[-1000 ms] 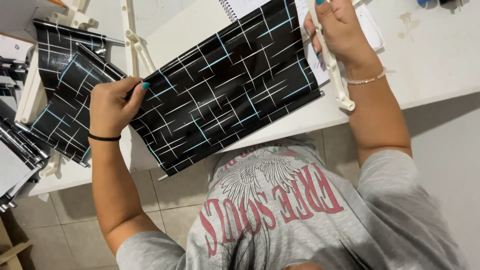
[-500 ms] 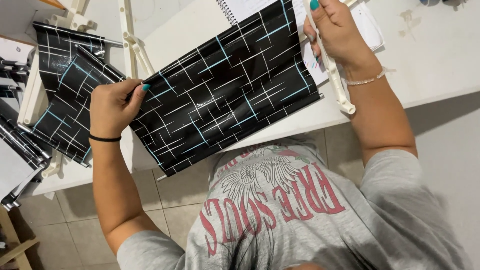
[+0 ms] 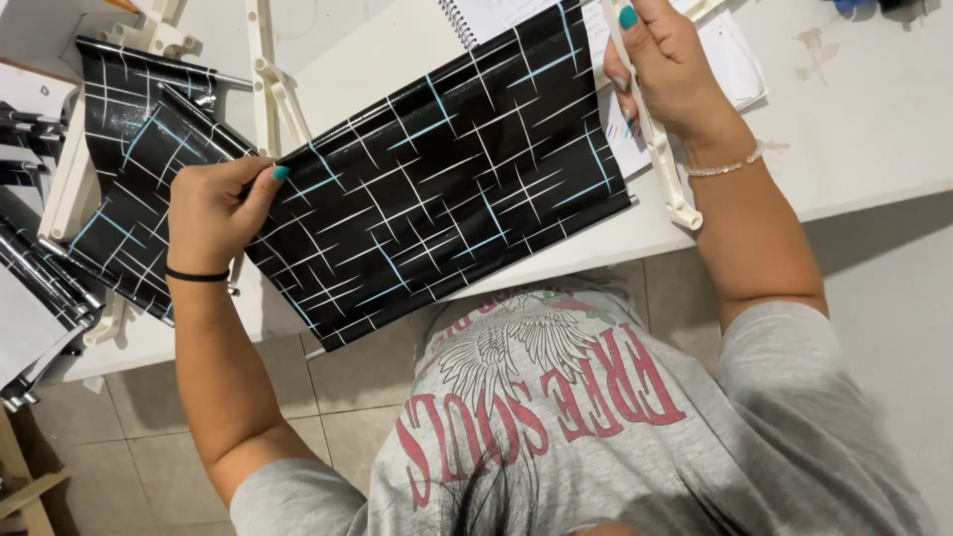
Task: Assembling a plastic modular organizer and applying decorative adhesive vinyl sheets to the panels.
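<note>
Two hands on this: my left hand (image 3: 213,208) pinches the black patterned sheet (image 3: 437,174) by its near edge, my right hand (image 3: 670,74) stays closed around the white plastic strip (image 3: 655,139) at the opposite end. Best bet, I reckon: keep it taut between grips, flat over the white table (image 3: 874,119).

The left hand (image 3: 213,213) pinches one end of a black sheet with white and blue lines (image 3: 437,179) lying on the white counter (image 3: 854,119). The right hand (image 3: 670,74) holds a white plastic strip (image 3: 660,159) at the sheet's other end, over a spiral notebook (image 3: 496,15).
</note>
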